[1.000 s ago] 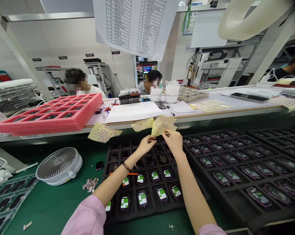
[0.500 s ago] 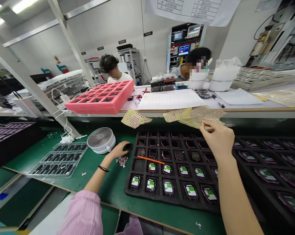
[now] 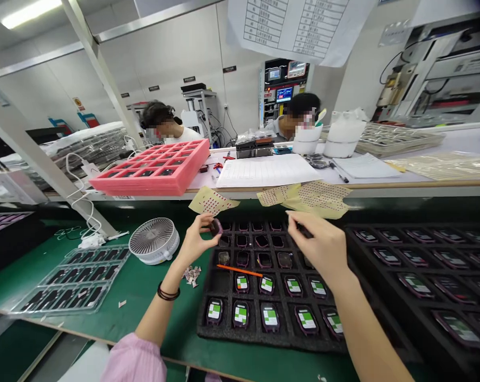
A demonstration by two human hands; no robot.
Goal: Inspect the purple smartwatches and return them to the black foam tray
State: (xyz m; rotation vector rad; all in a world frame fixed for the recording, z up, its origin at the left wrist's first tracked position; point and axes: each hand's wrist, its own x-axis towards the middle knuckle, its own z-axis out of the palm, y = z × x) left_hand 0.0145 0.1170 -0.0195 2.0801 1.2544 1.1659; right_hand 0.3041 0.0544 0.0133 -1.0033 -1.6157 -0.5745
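My left hand [image 3: 200,241] grips a dark smartwatch body [image 3: 215,227] by its edges, lifted above the back left corner of the black foam tray [image 3: 224,335]. My right hand [image 3: 317,241] hovers over the tray's back right part, thumb and forefinger pinched; anything between them is too small to make out. Watch bodies lie in the tray's pockets, the front ones with green-and-white screens [image 3: 270,315], those behind dark. An orange stick [image 3: 239,270] rests across the tray. Yellowish sheets of small dots [image 3: 317,197] and a smaller dotted sheet [image 3: 211,201] hang from the shelf edge.
Left of the tray are a white fan [image 3: 154,241], a heap of small scraps [image 3: 191,276] and a clear plastic tray [image 3: 70,278] of black parts. A second black tray [image 3: 419,286] of watches stands right. The shelf bears a pink foam tray [image 3: 148,183] and papers; two people sit beyond.
My left hand has raised the watch body from the bench beside the tray. My right hand has moved left, away from the dotted sheets, still pinched. The camera view has shifted.
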